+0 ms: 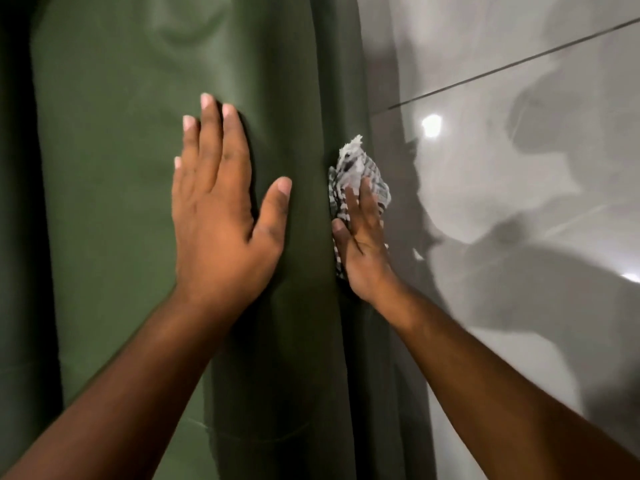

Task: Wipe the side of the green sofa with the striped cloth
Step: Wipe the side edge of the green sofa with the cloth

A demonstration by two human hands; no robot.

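Note:
The green sofa [114,188] fills the left and middle of the head view, seen from above its arm. My left hand [221,216] lies flat on the sofa's top surface, fingers spread, holding nothing. My right hand [362,247] presses the black-and-white striped cloth [356,168] flat against the sofa's right side face. The cloth is bunched; its upper end sticks out past my fingertips, and part of it is hidden under my palm.
Glossy grey floor tiles [519,168] lie to the right of the sofa, with a dark grout line and bright light reflections. Shadows of my arms fall on the tiles. A dark gap runs along the sofa's far left edge.

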